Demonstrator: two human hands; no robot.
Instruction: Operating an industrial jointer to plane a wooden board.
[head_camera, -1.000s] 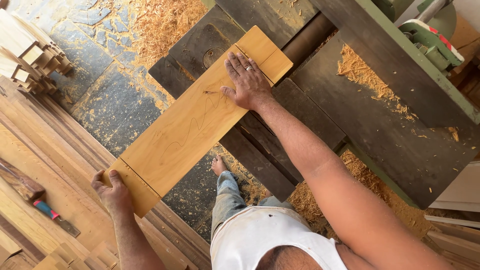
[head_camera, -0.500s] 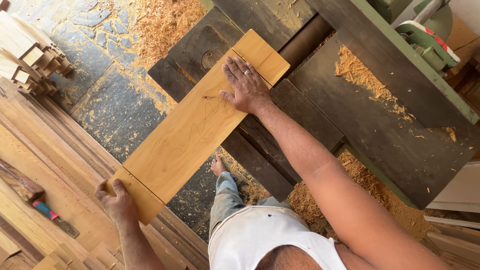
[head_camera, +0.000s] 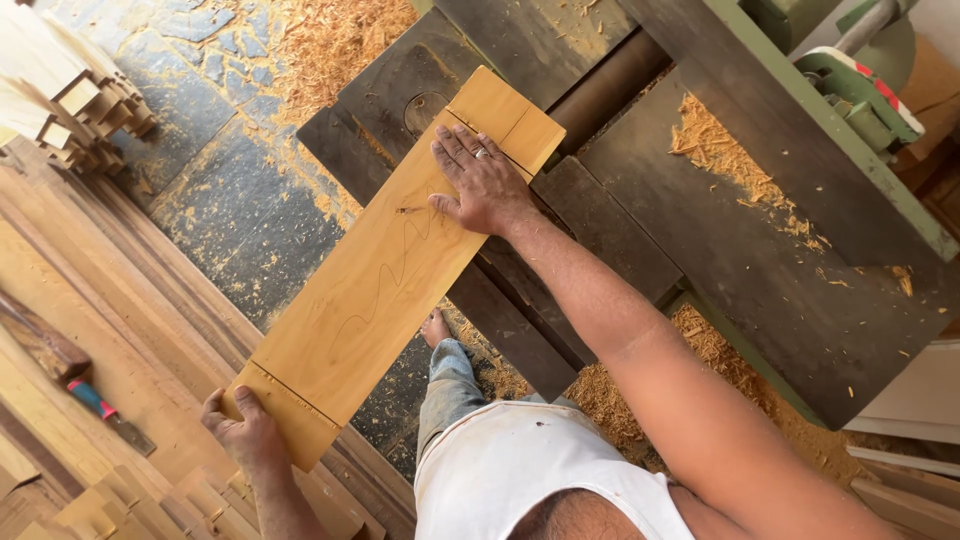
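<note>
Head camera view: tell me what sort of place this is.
Most likely a woodworking shop. A dark planing machine table carries wood shavings, sawdust covers the stone floor, and both hands hold a pale sawn board.

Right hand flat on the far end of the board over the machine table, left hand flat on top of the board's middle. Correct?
Not quite. The right hand does lie flat on the far end of the board over the machine table, but the left hand is not on the middle: it grips the board's near end, at the corner. The head view shows this.

Woodworking shop: sawdust (head_camera: 340, 40), jointer (head_camera: 760, 250), planks (head_camera: 90, 300)
</note>
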